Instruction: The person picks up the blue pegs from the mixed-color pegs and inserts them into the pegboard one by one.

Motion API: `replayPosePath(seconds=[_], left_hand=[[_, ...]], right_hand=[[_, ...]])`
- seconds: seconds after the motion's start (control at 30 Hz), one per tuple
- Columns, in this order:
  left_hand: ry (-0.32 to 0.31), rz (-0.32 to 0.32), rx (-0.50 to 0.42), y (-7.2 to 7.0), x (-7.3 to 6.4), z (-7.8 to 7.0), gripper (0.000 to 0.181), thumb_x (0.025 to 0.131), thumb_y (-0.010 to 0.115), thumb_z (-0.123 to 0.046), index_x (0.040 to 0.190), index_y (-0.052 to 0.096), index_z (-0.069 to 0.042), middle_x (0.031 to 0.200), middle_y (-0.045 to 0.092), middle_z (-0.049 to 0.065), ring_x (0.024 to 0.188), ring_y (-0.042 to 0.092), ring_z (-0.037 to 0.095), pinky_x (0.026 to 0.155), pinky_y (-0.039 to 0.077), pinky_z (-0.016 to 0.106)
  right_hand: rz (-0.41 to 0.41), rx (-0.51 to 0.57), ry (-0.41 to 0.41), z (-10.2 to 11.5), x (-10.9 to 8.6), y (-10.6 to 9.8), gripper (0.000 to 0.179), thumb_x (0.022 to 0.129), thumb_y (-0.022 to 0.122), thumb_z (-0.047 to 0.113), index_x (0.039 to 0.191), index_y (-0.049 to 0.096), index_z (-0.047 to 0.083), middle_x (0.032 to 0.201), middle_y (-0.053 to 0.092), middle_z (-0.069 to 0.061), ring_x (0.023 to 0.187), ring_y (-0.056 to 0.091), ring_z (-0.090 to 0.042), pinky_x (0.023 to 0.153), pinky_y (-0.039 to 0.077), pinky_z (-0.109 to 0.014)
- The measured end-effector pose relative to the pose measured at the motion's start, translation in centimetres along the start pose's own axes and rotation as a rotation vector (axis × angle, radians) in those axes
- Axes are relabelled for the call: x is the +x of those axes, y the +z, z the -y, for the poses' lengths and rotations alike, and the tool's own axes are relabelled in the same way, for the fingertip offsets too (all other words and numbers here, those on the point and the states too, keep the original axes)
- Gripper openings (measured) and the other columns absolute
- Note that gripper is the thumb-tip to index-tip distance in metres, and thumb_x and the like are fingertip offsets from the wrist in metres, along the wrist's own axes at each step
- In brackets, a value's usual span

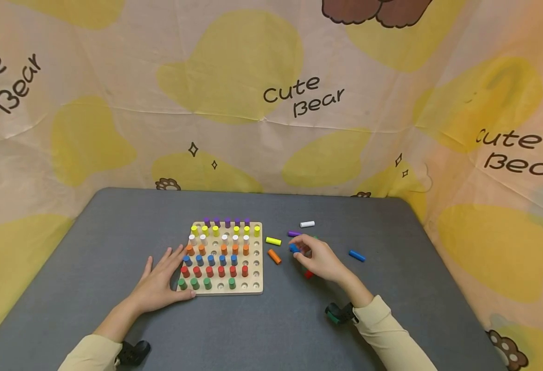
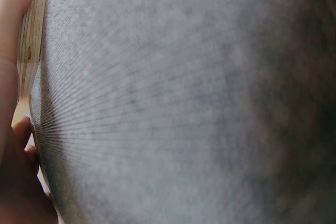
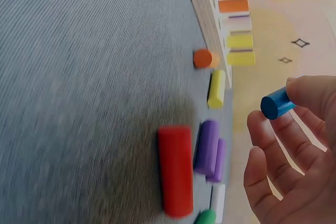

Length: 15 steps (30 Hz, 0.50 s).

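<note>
A wooden pegboard point(image 1: 251, 291) stands left of centre on the table, with rows of purple, yellow, white, orange, blue, red and green pegs and some bare holes. My left hand point(image 1: 160, 281) rests against its left side, fingers spread and fairly straight, the thumb at the near left corner. In the left wrist view the thumb point(image 2: 13, 11) presses the board's edge. To the right of the board, my right hand point(image 1: 320, 257) pinches a blue peg point(image 3: 276, 103) between thumb and fingertips, above the table.
Loose pegs lie right of the board: yellow point(image 1: 273, 240), orange point(image 1: 274, 256), white point(image 1: 307, 224), purple point(image 3: 208, 148), red point(image 3: 176, 171) and green point(image 3: 206, 217). Another blue peg point(image 1: 357, 255) lies farther right. A patterned cloth point(image 1: 234, 67) hangs behind the grey table point(image 1: 271, 335).
</note>
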State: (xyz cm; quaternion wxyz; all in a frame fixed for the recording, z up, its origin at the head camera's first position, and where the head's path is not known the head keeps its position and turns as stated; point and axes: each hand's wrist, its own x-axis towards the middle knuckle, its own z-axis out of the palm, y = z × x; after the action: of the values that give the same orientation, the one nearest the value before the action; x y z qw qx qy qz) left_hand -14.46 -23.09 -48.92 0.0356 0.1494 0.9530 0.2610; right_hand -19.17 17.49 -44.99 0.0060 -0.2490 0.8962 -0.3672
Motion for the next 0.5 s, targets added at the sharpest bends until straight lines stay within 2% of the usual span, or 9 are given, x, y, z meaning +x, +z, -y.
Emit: replayPosePath(seconds=[0.17,0.5], left_hand=[[0.001,-0.004,0.001,0.1,0.0,0.1,0.11,0.064,0.067,-0.068,0.149,0.018,-0.019,0.153,0.018,0.014,0.139,0.011,0.041,0.103,-0.008,0.065],[0.004,-0.01,0.003,0.2,0.0,0.1,0.11,0.064,0.068,-0.068,0.149,0.019,-0.017,0.153,0.018,0.014,0.139,0.011,0.041,0.104,-0.008,0.064]], right_hand=[[-0.001,0.04,-0.018,0.8,0.8,1.0,0.023,0.086,0.063,0.008,0.109,0.059,0.008,0.099,0.064,0.0,0.085,0.062,-0.013,0.072,0.051,-0.025],[0.011,0.084,-0.025,2.0,2.0,2.9,0.018,0.085,0.064,0.008,0.102,0.059,0.012,0.091,0.066,0.0,0.08,0.062,-0.009,0.068,0.05,-0.021]])
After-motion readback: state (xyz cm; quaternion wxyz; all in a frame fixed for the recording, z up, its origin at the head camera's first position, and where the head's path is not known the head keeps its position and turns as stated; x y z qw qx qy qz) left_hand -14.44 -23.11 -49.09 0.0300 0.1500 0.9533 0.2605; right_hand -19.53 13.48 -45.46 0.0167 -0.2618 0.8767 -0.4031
